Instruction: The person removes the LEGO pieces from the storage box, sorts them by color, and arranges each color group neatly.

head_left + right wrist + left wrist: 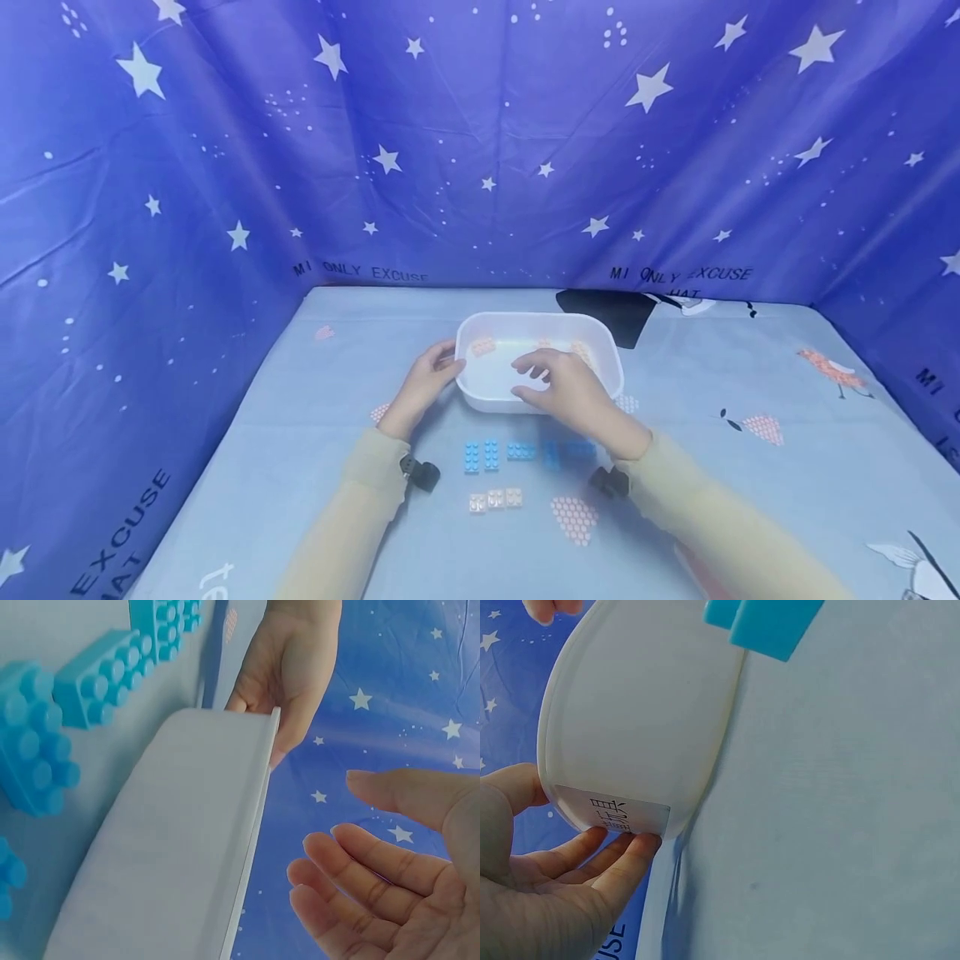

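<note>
A white plastic box [487,404] stands on the cloth with several peach toy bricks [483,346] inside. My left hand [429,379] grips the box's left end, thumb at the rim and fingers against the outer wall. In the left wrist view those fingers lie on a printed label [615,811]. Over the box hovers my right hand [564,387], its fingers loosely bent and spread from the thumb. Nothing shows between them in the right wrist view, where the palm [420,907] faces the camera.
In front of the box lies a row of blue toy bricks [491,455], partly under the right wrist. Nearer to me are three pale pink bricks [496,498] side by side. A blue starry curtain [480,125] stands behind and at both sides of the light-blue printed cloth [300,467].
</note>
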`<state>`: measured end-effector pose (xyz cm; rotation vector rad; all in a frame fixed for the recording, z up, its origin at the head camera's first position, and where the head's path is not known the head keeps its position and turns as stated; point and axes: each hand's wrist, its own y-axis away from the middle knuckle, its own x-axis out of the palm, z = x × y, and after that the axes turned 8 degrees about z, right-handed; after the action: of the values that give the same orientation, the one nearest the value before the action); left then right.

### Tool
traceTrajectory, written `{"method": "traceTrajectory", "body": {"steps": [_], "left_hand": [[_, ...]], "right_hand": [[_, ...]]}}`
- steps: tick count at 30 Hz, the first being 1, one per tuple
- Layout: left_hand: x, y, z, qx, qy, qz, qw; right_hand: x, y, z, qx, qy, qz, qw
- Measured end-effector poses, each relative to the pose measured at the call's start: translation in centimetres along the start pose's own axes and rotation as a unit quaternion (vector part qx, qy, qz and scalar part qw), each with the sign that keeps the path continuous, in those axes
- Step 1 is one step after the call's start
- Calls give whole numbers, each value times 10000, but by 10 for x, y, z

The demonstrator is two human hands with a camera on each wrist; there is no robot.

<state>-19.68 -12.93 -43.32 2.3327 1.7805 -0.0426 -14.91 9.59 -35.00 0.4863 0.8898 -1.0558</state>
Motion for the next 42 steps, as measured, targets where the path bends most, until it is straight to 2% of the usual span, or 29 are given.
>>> {"method": "traceTrajectory", "body": {"steps": [6, 13, 22, 26, 34, 42], "left_hand": [[1, 1, 3, -38, 12, 36, 10000], [0, 1, 1, -11, -19, -2, 10000], [1, 0, 1, 27, -48, 57, 10000], [0, 1, 1, 34, -52, 1, 10000], [0, 1, 0, 72, -70, 14, 9999], [-1, 2, 1, 101, -40, 38, 9999]], "right_hand": [[-1, -11, -3, 146, 82, 102, 9998], [-4, -29, -4, 74, 203, 130, 9997], [-4, -42, -4, 352, 117, 451, 9983], [-3, -52, -6, 309, 44, 617, 9976], [-1, -69, -13, 273, 20, 609, 9978], [1, -84, -16, 381, -62, 776, 9962]]}}
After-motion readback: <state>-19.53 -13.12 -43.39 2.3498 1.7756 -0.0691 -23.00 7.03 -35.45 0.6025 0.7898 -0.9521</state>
